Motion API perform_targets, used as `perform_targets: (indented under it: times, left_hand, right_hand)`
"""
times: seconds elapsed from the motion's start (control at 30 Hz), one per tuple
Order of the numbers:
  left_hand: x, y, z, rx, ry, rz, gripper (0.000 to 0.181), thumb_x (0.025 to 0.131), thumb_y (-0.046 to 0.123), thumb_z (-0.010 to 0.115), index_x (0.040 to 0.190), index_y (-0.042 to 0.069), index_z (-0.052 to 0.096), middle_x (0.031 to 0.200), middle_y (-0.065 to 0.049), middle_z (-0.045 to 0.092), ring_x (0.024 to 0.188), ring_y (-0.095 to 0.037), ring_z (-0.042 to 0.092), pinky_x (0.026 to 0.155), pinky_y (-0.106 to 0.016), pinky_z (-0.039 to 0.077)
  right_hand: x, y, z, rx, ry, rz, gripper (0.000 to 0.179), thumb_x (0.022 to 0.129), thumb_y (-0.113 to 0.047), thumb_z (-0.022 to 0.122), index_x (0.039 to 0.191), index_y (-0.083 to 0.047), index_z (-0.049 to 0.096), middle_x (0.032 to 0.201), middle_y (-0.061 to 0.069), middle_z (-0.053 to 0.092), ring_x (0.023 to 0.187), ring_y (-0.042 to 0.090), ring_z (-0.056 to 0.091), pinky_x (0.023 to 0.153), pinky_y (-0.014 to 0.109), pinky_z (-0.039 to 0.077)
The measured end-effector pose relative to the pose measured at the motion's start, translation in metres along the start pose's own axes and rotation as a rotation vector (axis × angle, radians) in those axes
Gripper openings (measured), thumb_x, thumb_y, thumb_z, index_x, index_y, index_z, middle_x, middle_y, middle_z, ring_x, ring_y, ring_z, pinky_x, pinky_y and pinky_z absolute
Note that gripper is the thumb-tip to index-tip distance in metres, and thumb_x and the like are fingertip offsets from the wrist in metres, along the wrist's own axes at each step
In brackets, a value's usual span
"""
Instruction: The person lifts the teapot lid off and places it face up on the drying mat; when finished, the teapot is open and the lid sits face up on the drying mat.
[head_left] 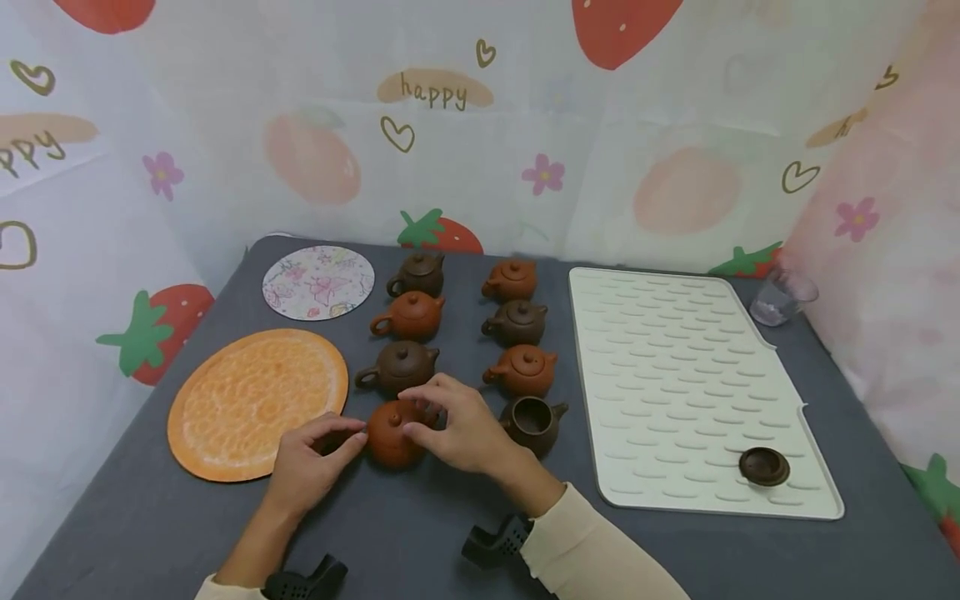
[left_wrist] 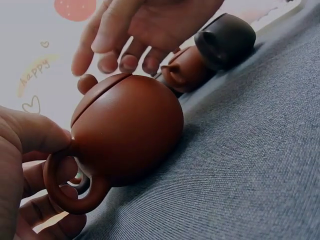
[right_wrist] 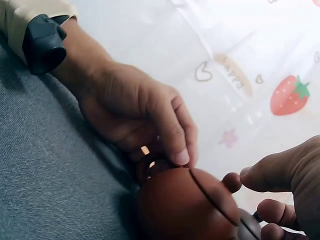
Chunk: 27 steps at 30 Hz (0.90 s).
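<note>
A reddish-brown clay teapot (head_left: 393, 435) stands on the grey cloth with its lid on. My left hand (head_left: 311, 458) pinches its loop handle (left_wrist: 75, 200) between thumb and fingers. Over the other side of the teapot hovers my right hand (head_left: 461, 425), its fingers loosely bent and spread. The right thumb comes close to the round lid knob (right_wrist: 231, 182) and grips nothing. To the right, a dark brown teapot (head_left: 532, 425) stands without its lid, its round mouth showing. A dark lid (head_left: 764, 466) lies on the white ridged mat (head_left: 637, 492).
Two columns of clay teapots, such as a dark one (head_left: 405, 367) and a reddish one (head_left: 522, 371), stretch away behind. An orange round mat (head_left: 255, 404) and a floral round mat (head_left: 318, 283) lie at left. A clear cup (head_left: 780, 298) lies at the back right.
</note>
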<state>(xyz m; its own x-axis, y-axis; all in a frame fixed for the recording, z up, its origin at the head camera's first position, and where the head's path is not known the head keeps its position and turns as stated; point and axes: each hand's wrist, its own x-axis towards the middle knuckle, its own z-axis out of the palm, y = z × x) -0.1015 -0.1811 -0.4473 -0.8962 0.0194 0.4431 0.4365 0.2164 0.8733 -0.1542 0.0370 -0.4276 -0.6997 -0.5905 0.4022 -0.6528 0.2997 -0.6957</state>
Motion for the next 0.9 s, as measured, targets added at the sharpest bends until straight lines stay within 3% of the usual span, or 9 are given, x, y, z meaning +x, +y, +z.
perform_targets:
  times: [0.23, 0.5, 0.73, 0.9]
  left_hand:
    - [-0.002, -0.002, 0.000, -0.037, -0.001, 0.032, 0.016, 0.077, -0.021, 0.068, 0.089, -0.010, 0.070, 0.081, -0.018, 0.066, 0.074, -0.015, 0.062, 0.066, -0.023, 0.050]
    - [0.000, -0.008, -0.001, -0.044, -0.005, 0.080, 0.017, 0.075, -0.024, 0.068, 0.086, -0.011, 0.070, 0.079, -0.018, 0.065, 0.073, -0.015, 0.062, 0.066, -0.022, 0.049]
    - [-0.002, -0.030, -0.002, -0.025, -0.006, 0.038, 0.019, 0.075, -0.023, 0.068, 0.087, -0.008, 0.071, 0.080, -0.016, 0.066, 0.074, -0.014, 0.062, 0.066, -0.022, 0.049]
    - [-0.003, -0.034, -0.002, -0.040, 0.000, 0.030, 0.018, 0.076, -0.023, 0.068, 0.088, -0.009, 0.071, 0.080, -0.017, 0.066, 0.074, -0.014, 0.062, 0.065, -0.022, 0.049]
  right_hand:
    - [-0.002, 0.001, 0.008, -0.037, -0.034, 0.006, 0.029, 0.090, -0.013, 0.071, 0.117, -0.005, 0.067, 0.091, 0.003, 0.053, 0.074, 0.018, 0.050, 0.065, 0.022, 0.041]
    - [0.001, 0.002, 0.016, -0.111, 0.013, -0.022, 0.031, 0.089, -0.018, 0.073, 0.117, -0.005, 0.069, 0.085, 0.001, 0.048, 0.069, 0.010, 0.040, 0.064, 0.022, 0.037]
    - [0.003, 0.003, 0.022, -0.098, 0.087, -0.040, 0.021, 0.089, -0.016, 0.072, 0.107, -0.006, 0.072, 0.084, 0.002, 0.050, 0.071, 0.017, 0.047, 0.066, 0.023, 0.039]
    - [0.004, 0.004, 0.021, -0.100, 0.124, -0.100, 0.014, 0.088, -0.014, 0.073, 0.100, -0.006, 0.073, 0.085, 0.000, 0.054, 0.074, 0.016, 0.049, 0.069, 0.024, 0.041]
